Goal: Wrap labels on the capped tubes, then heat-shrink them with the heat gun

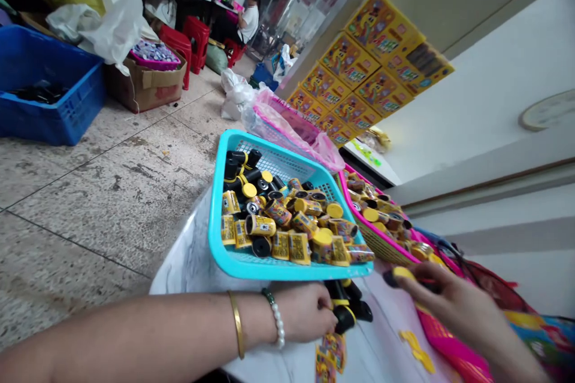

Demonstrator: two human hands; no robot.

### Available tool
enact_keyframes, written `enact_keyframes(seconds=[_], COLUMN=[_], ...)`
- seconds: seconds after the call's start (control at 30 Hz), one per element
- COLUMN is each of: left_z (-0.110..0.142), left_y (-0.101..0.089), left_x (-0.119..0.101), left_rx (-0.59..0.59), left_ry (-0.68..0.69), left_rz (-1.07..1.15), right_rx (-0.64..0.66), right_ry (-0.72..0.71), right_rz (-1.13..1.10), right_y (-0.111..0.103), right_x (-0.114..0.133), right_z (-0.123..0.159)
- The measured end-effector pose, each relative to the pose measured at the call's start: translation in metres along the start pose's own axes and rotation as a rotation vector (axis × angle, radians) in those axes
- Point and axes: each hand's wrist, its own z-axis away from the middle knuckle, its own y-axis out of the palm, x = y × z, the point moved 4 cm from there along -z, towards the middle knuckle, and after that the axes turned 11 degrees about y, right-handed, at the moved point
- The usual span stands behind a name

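My left hand, with a gold bangle and a bead bracelet on the wrist, is closed around several black tubes with yellow bands just below the turquoise basket. My right hand pinches a small black piece with a yellow cap near the pink basket. The turquoise basket holds many small cylinders with yellow labels, yellow caps and black tubes. Printed label strips lie under my left hand.
A white-covered table bears the baskets. Loose yellow caps lie on it. Yellow printed cartons are stacked behind. On the floor stand a blue crate, a cardboard box and red stools. A person sits far back.
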Motion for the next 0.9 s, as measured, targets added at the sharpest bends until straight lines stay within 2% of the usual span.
enact_keyframes(seconds=[0.03, 0.07, 0.17, 0.27, 0.33, 0.4, 0.5, 0.57, 0.6, 0.67, 0.73, 0.8, 0.9], left_z=[0.000, 0.000, 0.001, 0.000, -0.001, -0.001, 0.000, 0.001, 0.001, 0.001, 0.000, 0.000, 0.001], left_y=[0.000, 0.001, 0.001, 0.002, 0.004, 0.005, 0.003, 0.002, 0.002, 0.002, 0.002, 0.002, 0.000], left_x=[0.001, 0.001, 0.002, 0.004, 0.005, 0.006, 0.005, 0.005, 0.005, 0.006, 0.006, 0.006, 0.001], left_rx=[-0.004, -0.007, -0.015, -0.021, -0.013, -0.002, -0.012, -0.011, -0.005, 0.007, 0.013, 0.015, 0.031], left_ry=[0.004, 0.004, -0.010, -0.030, -0.038, -0.029, -0.013, -0.011, -0.012, -0.017, -0.029, -0.043, -0.054], left_rz=[-0.015, -0.030, -0.070, -0.068, -0.040, -0.025, -0.071, -0.092, -0.090, -0.065, -0.040, -0.025, -0.010], right_rx=[0.075, 0.044, -0.190, -0.346, -0.454, -0.556, -0.626, -0.515, -0.401, -0.094, 0.074, 0.197, 0.315], right_ry=[0.005, 0.017, -0.044, -0.073, -0.079, -0.100, -0.207, -0.328, -0.367, -0.363, -0.376, -0.389, -0.408], right_rz=[-0.012, -0.033, -0.206, -0.377, -0.473, -0.532, -0.472, -0.297, -0.163, 0.143, 0.218, 0.237, 0.198], right_y=[0.019, 0.035, 0.071, 0.085, 0.076, 0.054, 0.012, -0.006, -0.008, 0.002, 0.018, 0.037, 0.060], right_x=[-0.008, -0.015, -0.023, -0.027, -0.024, -0.011, 0.043, 0.100, 0.130, 0.183, 0.225, 0.252, 0.263], right_z=[0.014, 0.028, 0.062, 0.079, 0.077, 0.065, 0.031, -0.001, -0.018, -0.051, -0.074, -0.090, -0.100])
